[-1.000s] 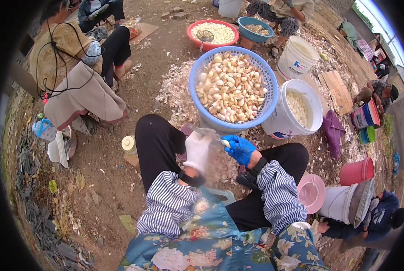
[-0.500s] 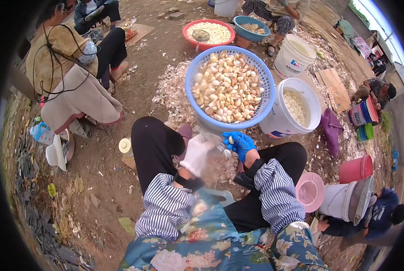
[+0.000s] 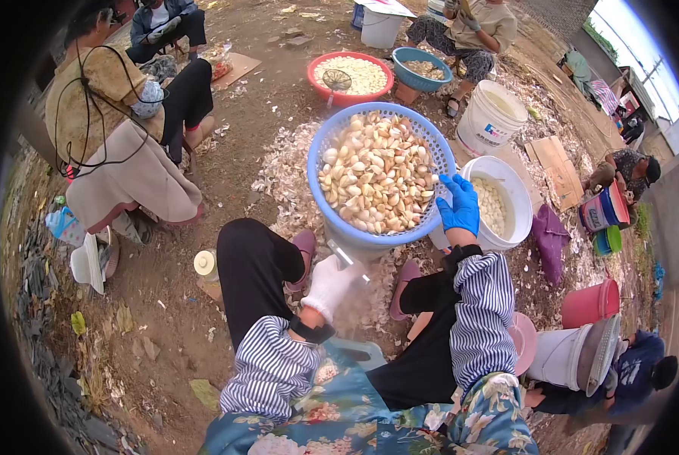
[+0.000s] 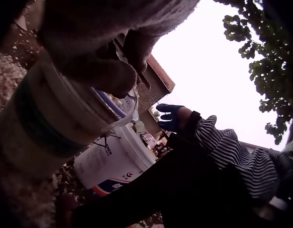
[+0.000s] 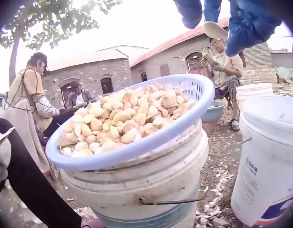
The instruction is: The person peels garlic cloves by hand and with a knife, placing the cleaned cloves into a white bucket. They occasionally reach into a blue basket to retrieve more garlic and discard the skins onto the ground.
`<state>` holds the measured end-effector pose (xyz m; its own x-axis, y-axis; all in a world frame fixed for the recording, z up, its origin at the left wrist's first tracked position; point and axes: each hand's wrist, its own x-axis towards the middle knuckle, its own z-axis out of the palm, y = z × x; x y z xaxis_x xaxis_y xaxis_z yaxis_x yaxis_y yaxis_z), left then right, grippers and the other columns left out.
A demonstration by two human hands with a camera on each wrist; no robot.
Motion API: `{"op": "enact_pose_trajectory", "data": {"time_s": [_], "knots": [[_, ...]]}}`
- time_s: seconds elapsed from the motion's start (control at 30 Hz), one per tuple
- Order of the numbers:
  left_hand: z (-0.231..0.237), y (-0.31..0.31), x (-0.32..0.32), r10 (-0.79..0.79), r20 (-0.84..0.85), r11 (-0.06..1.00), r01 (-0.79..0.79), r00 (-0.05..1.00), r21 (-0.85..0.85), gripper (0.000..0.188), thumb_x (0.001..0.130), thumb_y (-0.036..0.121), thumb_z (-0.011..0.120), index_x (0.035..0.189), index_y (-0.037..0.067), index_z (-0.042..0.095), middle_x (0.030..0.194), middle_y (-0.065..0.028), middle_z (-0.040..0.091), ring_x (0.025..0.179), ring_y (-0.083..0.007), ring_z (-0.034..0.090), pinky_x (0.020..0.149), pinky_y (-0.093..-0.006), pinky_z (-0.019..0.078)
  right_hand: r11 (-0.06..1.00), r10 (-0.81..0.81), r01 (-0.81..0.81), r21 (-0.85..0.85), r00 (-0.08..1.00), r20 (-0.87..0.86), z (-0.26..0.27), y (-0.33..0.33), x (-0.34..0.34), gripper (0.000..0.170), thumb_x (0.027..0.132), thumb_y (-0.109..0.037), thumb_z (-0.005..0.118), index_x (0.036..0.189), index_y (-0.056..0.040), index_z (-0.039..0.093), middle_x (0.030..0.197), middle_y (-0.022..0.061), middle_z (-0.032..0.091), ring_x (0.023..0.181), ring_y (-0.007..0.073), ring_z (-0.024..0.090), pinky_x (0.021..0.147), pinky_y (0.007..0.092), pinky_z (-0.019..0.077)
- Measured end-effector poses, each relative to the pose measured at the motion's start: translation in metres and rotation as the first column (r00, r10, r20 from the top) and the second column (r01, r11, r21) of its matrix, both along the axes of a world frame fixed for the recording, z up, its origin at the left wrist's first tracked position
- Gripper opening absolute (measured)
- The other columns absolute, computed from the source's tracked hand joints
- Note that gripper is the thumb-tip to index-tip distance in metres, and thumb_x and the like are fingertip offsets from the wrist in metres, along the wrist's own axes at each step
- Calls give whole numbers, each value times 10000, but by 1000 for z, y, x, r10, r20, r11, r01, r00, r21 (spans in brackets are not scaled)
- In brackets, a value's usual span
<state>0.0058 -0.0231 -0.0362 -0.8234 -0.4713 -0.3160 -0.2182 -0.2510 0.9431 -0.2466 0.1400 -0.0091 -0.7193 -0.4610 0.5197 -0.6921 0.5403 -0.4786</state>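
Left hand: in the lower centre of the head view, the white-gloved left hand [image 3: 330,287] curls round a slim tool [image 3: 340,252], probably a small knife. It points up and away from the body, perhaps to keep its end off the lap.

Right hand: the blue-gloved right hand [image 3: 460,206] is raised near the right edge of the basket. The right wrist view shows its fingers together on 1 garlic clove [image 5: 215,31], pinched by the tips, which likely leaves most of the clove exposed.

Blue basket: right of upper centre, the holed basket [image 3: 379,238] carries a heap of garlic cloves [image 3: 377,174], many with tan skins. It rests on a pale bucket [image 5: 108,190], which seems to raise the heap within easy reach.

White bucket: just right of the basket, a white bucket [image 5: 251,180] holds paler cloves [image 3: 489,208]. It stands close to the right hand, presumably to keep the reach short.

Ground: scattered papery skins [image 3: 282,163] lie left of the basket.

Upper frame: a red basin [image 3: 312,82] of pale cloves sits beside a teal basin [image 3: 423,82]. At upper left, 1 seated person [image 3: 97,83] wears tan.
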Motion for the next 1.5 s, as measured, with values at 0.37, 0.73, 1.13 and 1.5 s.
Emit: {"op": "enact_pose_trajectory", "data": {"time_s": [0.37,0.73,1.13,1.5], "knots": [[16,0,-1,-11,84,1000,8,996,29,165,850,155,651,886,-4,626,751,-71,677,611,-109,620,559,-238,486,741,385,-542,397,827,410,-33,-71,43,264,741,-8,564,933,-160,660,979,91,599,930,297,596,791,394,476],[4,-4,1,124,-57,987,-117,991,109,169,877,152,646,950,2,620,811,-75,675,689,-121,644,593,-231,506,903,430,-262,-342,552,714,-30,-48,55,181,841,-98,649,1013,-82,700,907,34,673,759,141,610,683,257,473],[25,0,3,234,-366,963,-164,901,212,203,871,4,599,1070,-35,598,982,-92,658,874,-158,651,752,-279,547,686,721,360,-633,-216,658,-34,-27,113,256,845,-64,664,1093,-13,626,976,24,656,705,78,564,593,167,463],[22,1,4,201,-375,971,-134,905,197,185,860,13,607,1039,-22,635,951,-73,677,847,-124,627,764,-256,503,553,828,480,-681,-230,511,-48,-31,139,285,846,-14,649,1127,-9,605,1116,80,643,964,145,614,857,247,510]]}}
